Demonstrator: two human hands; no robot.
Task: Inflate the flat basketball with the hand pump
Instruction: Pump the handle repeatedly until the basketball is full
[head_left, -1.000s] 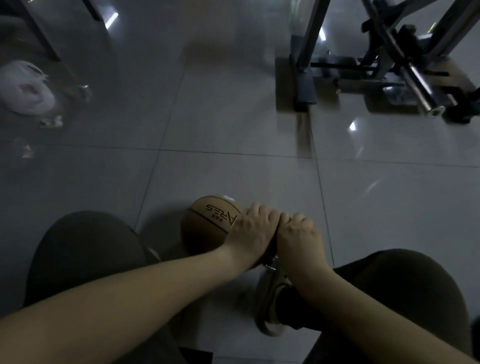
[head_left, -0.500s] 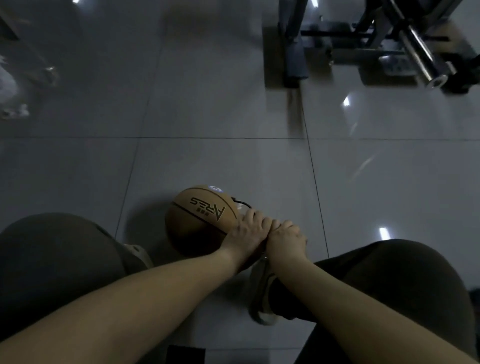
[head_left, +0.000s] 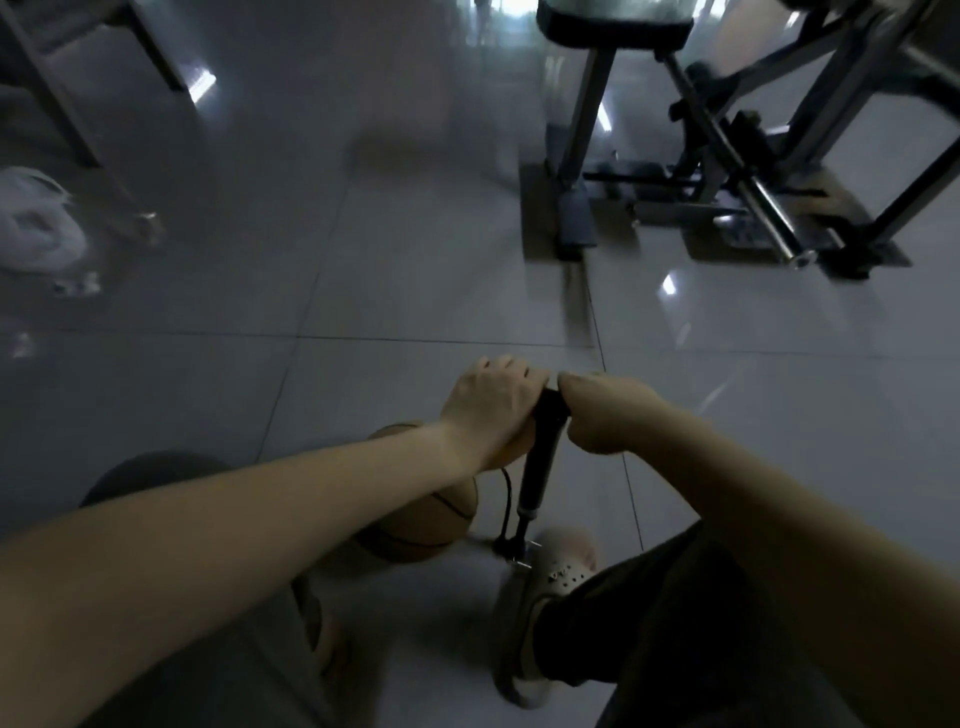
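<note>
An orange-brown basketball (head_left: 421, 525) lies on the tiled floor between my legs, partly hidden by my left forearm. A black hand pump (head_left: 537, 467) stands upright just right of it, its shaft drawn out. My left hand (head_left: 491, 405) grips the left half of the pump's T-handle. My right hand (head_left: 605, 410) grips the right half. A thin black hose (head_left: 505, 499) loops from the pump's base toward the ball. The pump's foot (head_left: 514, 551) sits on the floor by my right shoe (head_left: 545, 587).
A metal exercise bench and frame (head_left: 727, 171) stand on the floor at the back right. A white plastic bag (head_left: 36, 223) lies at the far left beside metal legs (head_left: 93, 130). Grey glossy tiles (head_left: 363, 260) stretch ahead.
Both hands have risen together with the pump handle, drawing the shaft up and out. Earlier they sat low beside the ball. The view has tilted up.
</note>
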